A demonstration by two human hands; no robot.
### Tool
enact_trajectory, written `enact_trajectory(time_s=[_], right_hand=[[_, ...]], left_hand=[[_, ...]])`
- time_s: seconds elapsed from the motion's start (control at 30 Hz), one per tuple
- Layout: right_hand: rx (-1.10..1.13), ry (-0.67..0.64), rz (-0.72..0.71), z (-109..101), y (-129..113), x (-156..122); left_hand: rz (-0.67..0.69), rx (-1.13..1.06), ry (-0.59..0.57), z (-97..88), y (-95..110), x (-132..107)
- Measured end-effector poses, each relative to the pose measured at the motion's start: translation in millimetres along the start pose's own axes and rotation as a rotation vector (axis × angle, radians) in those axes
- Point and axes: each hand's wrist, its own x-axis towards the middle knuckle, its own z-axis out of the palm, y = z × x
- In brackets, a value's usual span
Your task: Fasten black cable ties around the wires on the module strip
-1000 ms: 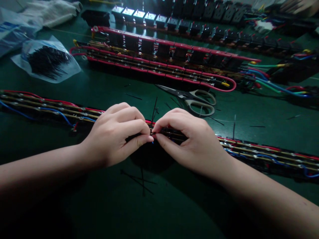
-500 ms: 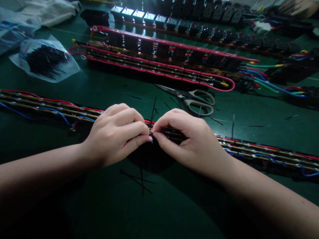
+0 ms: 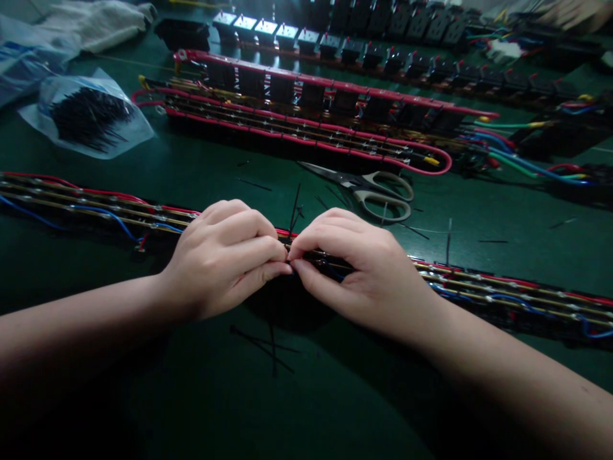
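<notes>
A long strip of brass bars with red and blue wires [image 3: 119, 211] runs across the table, under both hands. My left hand [image 3: 230, 259] is closed, its thumb and forefinger pinched together at the strip's middle. Fingertip to fingertip with it, my right hand [image 3: 354, 262] is also closed in a pinch. What they grip is small and hidden by the fingers. Just behind the fingertips a black cable tie [image 3: 294, 207] sticks up from the strip. Another upright cable tie [image 3: 449, 243] stands on the strip, right of my right hand.
Scissors [image 3: 378, 195] lie beyond my right hand, amid black offcuts. A clear bag of black cable ties [image 3: 90, 115] lies at left. Loose cable ties [image 3: 263, 348] lie nearer me. Wired strips with red cable [image 3: 311, 137] and socket rows [image 3: 311, 41] stand behind. Another person's hand [image 3: 575, 13] shows top right.
My right fingertips have shifted slightly left and down, against the left ones. A bit of blue at the left fingertips is now mostly covered.
</notes>
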Motion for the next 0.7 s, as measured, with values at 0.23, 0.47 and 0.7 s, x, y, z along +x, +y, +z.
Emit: enact_trajectory(time_s=[0.23,0.47,0.7], right_hand=[[0.05,0.019,0.045,-0.8,-1.9,-1.6],[0.087,0.014,0.096,-3.4,-2.6,-1.0],[0.088,-0.003,0.114,-3.6,-3.9,0.5]], left_hand=[[-0.04,-0.025,0.005,-2.1,2.1,1.1],[-0.056,-0.026,-0.02,-1.9,4.0,1.0],[-0.032,-0.007,-0.025,-2.1,3.2,1.8]])
